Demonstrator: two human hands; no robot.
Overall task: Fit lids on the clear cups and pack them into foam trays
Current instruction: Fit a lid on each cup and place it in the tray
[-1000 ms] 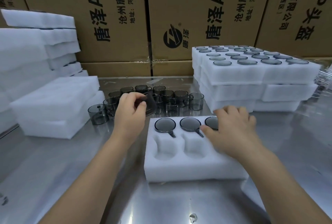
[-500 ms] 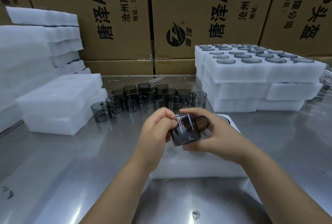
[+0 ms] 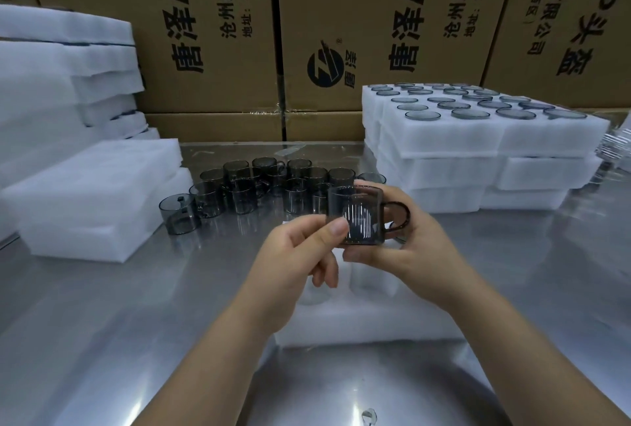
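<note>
A smoky clear cup [image 3: 362,214] with a handle on its right is held upright in the air above the foam tray [image 3: 362,323]. My right hand [image 3: 409,241] grips it from behind and below, fingers curled round its body. My left hand [image 3: 300,255] pinches its left wall with the thumb on the front. The tray lies under both hands and is mostly hidden; two empty pockets show at its front. Several loose cups [image 3: 269,186] stand in a cluster behind my hands.
Stacked foam trays [image 3: 478,139] filled with lidded cups stand at the right. Blank foam blocks [image 3: 92,200] sit at the left, with a taller foam stack [image 3: 61,77] behind. Cardboard boxes [image 3: 341,33] wall off the back of the steel table [image 3: 102,323].
My left hand took a cup from the cluster and brought it over the tray. My right hand left the tray and took hold of the cup, which has since risen slightly.
</note>
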